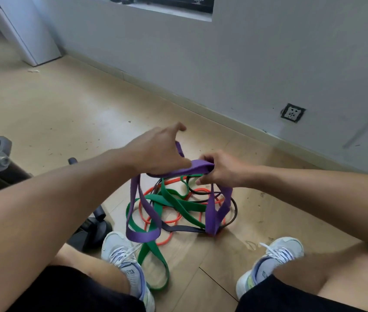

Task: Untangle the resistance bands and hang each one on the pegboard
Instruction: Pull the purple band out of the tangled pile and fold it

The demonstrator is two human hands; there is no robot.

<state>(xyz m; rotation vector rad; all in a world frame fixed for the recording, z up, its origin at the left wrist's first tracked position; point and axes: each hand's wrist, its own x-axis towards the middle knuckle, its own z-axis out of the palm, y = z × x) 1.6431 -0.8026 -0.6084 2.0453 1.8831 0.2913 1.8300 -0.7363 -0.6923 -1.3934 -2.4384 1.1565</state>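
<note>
A person sits above a wooden floor point(66, 104), both bare arms reaching forward. The left hand point(158, 152) and right hand point(222, 170) each grasp the purple band point(201, 165), a wide flat strap, holding a short stretch of it taut between them above the pile. The left hand's fingers curl around it from above while its thumb points away; the right hand pinches its end in a closed grip. From both hands the purple band hangs down in long loops, one on the left sagging to just above the left shoe point(125, 264), one on the right dropping to the floor.

Beneath lies the tangle, between the shoes and the wall point(223, 64). The green band point(185, 204), nearly as wide, weaves through it and trails a loop toward the person. A thin orange band point(167, 221) coils in rings on the floor, and a narrow black band point(185, 228) threads through and arcs around the right side. All four cross one another.
</note>
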